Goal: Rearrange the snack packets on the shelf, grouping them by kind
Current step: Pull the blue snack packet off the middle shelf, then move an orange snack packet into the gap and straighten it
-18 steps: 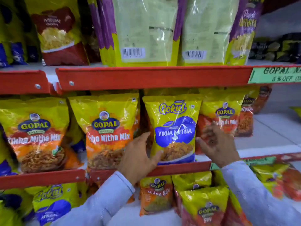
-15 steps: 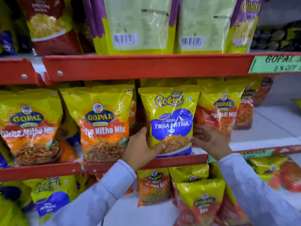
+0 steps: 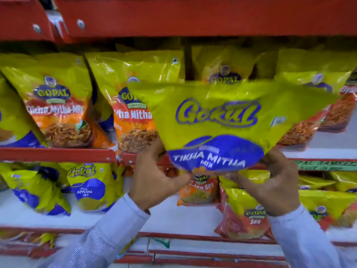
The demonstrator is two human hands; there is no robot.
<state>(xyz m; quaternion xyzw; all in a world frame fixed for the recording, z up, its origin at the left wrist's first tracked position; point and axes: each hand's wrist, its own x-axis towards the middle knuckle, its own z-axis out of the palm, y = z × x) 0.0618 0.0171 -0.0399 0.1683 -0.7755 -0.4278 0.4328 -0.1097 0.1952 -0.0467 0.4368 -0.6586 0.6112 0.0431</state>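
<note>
A yellow and blue Gokul Tikha Mitha Mix packet is off the shelf and tilted toward me, held by its lower edge. My left hand grips its bottom left corner and my right hand grips its bottom right. Behind it, yellow and orange Gopal Tikha Mitha Mix packets stand in a row on the middle shelf. One shelf down at the left lie more Gokul packets.
Gopal Sev packets and a Nylon Sev packet fill the lower shelf under my hands. A red shelf rail runs overhead. A green price label sits on the middle shelf edge at the right.
Both hands closed on the Gokul packet and lifted it off the middle shelf toward me. The view has dropped, so the top shelf's packets are out of sight.
</note>
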